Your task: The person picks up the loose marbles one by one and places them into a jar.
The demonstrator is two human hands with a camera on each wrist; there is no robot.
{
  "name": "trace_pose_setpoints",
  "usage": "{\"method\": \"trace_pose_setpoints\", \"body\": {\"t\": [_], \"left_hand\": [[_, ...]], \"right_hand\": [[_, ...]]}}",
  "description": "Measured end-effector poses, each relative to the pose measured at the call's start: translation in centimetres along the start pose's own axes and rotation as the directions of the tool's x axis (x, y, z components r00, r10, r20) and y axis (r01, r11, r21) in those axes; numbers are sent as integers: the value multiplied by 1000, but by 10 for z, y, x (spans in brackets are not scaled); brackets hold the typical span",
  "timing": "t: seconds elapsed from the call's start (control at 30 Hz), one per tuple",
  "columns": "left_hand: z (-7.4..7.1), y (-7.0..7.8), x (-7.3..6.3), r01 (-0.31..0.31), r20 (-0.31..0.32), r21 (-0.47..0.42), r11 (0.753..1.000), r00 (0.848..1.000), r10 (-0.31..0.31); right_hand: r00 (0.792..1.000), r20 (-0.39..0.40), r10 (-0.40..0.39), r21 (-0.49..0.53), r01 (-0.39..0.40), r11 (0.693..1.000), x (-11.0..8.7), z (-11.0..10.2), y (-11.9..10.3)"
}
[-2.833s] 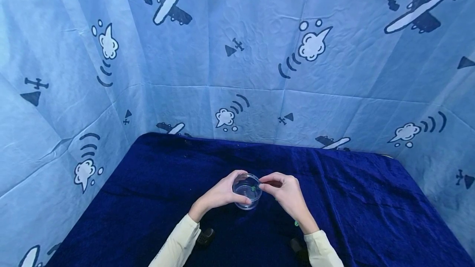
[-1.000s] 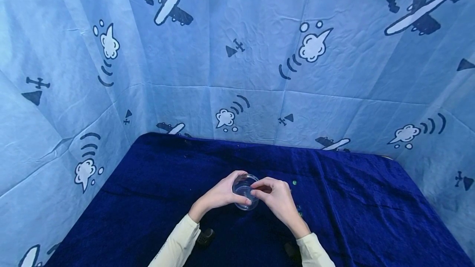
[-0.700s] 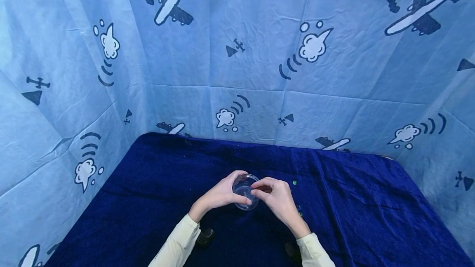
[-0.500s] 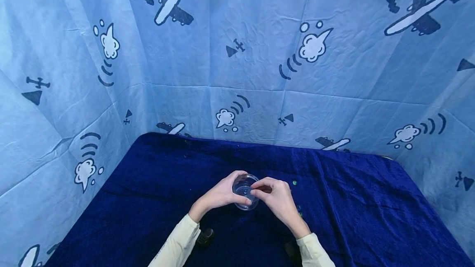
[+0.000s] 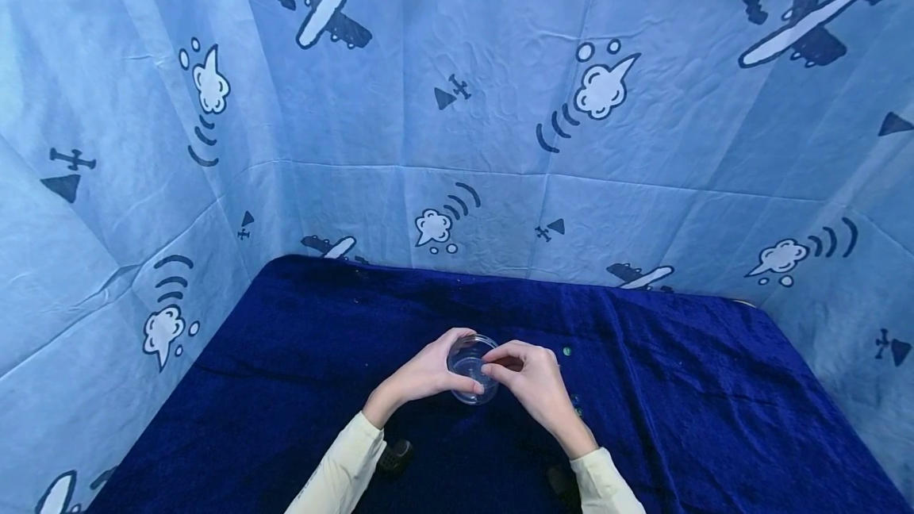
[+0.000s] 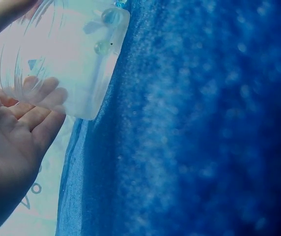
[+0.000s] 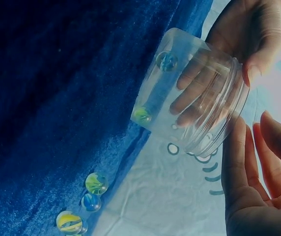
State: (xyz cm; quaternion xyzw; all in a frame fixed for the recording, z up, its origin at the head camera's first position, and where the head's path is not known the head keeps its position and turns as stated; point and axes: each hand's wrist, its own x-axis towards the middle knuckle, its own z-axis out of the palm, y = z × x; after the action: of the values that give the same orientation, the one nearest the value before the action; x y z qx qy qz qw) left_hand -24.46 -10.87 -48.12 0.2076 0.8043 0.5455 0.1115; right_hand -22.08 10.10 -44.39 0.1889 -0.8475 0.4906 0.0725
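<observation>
My left hand (image 5: 428,370) grips a clear plastic jar (image 5: 467,397) from its left side, fingers behind and thumb in front. The jar's mouth faces up with no lid on it. Through its wall in the right wrist view, a blue marble (image 7: 167,61) and a green marble (image 7: 142,115) show near the bottom. My right hand (image 5: 535,379) is at the mouth's right side, fingertips just over the rim. Seen from the right wrist, its thumb (image 7: 275,135) stands apart from the fairly straight fingers (image 7: 236,157), and no marble shows between them.
Right of the jar, several loose marbles lie on the dark blue cloth (image 5: 678,403): a green one (image 5: 567,351) farther back, others (image 5: 578,412) by the right wrist. A yellow-striped marble (image 7: 70,222) lies among them. A blue curtain (image 5: 500,125) printed with airplanes hangs behind.
Since the earliest frame, my right hand has moved left over the jar's mouth, uncovering marbles on the cloth. Over the last second both hands have stayed nearly still.
</observation>
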Motion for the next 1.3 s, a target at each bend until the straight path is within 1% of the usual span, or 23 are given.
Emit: {"method": "trace_pose_setpoints", "body": {"t": [0.27, 0.5, 0.63, 0.77, 0.87, 1.1, 1.3], "left_hand": [[0, 0, 0, -2, -1, 3, 1000, 1000, 2], [0, 0, 1, 2, 3, 9, 1000, 1000, -2], [0, 0, 1, 4, 8, 7, 1000, 1000, -4], [0, 0, 1, 4, 1, 5, 1000, 1000, -4], [1, 0, 1, 4, -5, 2, 1000, 1000, -4], [1, -1, 1, -6, -10, -2, 1000, 1000, 6], [1, 0, 0, 10, -10, 10, 1000, 1000, -10]], "right_hand": [[1000, 4, 13, 5, -13, 1000, 1, -3, -1], [999, -13, 52, 3, -52, 999, 1, -9, 0], [998, -25, 52, 6, -51, 999, 2, -13, 3], [997, -53, 63, 9, -62, 998, 3, -22, 7], [993, -80, 92, 6, -91, 996, 5, -30, 11], [976, -162, 143, -14, -148, 989, 9, -51, 26], [960, -215, 180, -45, -194, 980, 10, -67, 41]]}}
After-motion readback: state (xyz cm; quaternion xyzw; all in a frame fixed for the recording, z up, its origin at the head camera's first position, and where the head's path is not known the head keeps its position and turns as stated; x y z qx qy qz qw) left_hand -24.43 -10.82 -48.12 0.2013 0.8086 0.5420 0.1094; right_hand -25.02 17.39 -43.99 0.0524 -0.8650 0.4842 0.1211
